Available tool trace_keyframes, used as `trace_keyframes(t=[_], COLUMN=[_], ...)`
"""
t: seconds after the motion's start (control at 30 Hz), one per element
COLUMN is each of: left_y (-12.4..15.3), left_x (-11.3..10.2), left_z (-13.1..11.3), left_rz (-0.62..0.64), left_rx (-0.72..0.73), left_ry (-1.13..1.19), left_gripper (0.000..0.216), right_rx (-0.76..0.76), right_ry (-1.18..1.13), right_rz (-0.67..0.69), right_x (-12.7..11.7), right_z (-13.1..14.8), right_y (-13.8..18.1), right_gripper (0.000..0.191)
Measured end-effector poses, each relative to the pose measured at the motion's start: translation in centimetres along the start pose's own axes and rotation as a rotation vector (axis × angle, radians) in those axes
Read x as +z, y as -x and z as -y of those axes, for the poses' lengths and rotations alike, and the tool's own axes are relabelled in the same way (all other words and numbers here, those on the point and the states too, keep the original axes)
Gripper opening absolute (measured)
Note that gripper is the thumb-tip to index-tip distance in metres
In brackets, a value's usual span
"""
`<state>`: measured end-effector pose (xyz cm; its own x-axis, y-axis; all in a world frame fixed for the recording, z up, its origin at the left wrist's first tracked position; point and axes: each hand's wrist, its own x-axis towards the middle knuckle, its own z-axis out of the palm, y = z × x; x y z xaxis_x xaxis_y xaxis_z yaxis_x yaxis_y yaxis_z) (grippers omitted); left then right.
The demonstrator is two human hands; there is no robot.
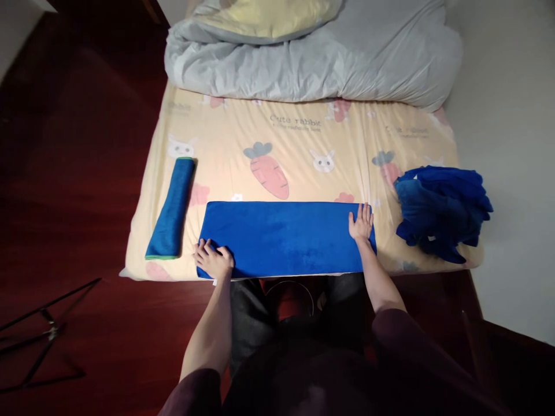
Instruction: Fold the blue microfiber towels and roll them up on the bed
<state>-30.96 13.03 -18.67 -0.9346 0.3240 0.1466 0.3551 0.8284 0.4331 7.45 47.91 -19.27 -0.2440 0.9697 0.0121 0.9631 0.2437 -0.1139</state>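
Observation:
A blue towel [281,240] lies flat as a long rectangle along the front edge of the bed. On its left end rests my left hand [213,259], fingers spread and a little bent. My right hand [361,224] lies flat on the towel's right end, fingers stretched forward. To the left is a folded blue towel [172,208] with green trim at its ends, a narrow strip set apart from the flat one. A crumpled heap of blue towels [442,211] sits at the right side of the bed.
The bed [225,127] has a yellow sheet printed with carrots and rabbits. A bunched grey quilt [303,69] covers its far end. A pale wall [511,144] stands at the right. Thin black stand legs [50,332] are on the dark red floor [87,219] at left.

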Motion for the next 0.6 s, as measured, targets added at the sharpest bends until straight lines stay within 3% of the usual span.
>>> trace_keyframes(t=[0.1, 0.2, 0.3, 0.43, 0.5, 0.6], left_y=[0.1, 0.0, -0.1, -0.1, 0.0, -0.1], left_x=[-0.1, -0.4, -0.4, -0.1, 0.0, 0.1], left_z=[-0.2, -0.6, -0.7, -0.6, -0.5, 0.0], left_rz=[0.026, 0.035, 0.019, -0.002, -0.004, 0.006], left_rx=[-0.022, -0.041, -0.041, -0.021, -0.005, 0.03], left_ry=[0.046, 0.062, 0.061, 0.016, -0.028, -0.08], left_gripper=[0.058, 0.056, 0.054, 0.053, 0.052, 0.052], right_rx=[0.08, 0.099, -0.03, -0.176, -0.166, -0.149], right_ry=[-0.005, -0.029, -0.12, -0.257, -0.269, -0.289], right_rz=[0.017, -0.003, -0.103, -0.145, -0.165, -0.197], right_x=[-0.8, -1.9, -1.7, 0.7, 1.9, 2.7], right_z=[0.0, 2.2, 6.0, 9.9, 10.4, 10.3], right_y=[-1.0, 0.3, 5.6, 14.1, 16.1, 16.4], right_gripper=[0.073, 0.072, 0.069, 0.063, 0.061, 0.06])
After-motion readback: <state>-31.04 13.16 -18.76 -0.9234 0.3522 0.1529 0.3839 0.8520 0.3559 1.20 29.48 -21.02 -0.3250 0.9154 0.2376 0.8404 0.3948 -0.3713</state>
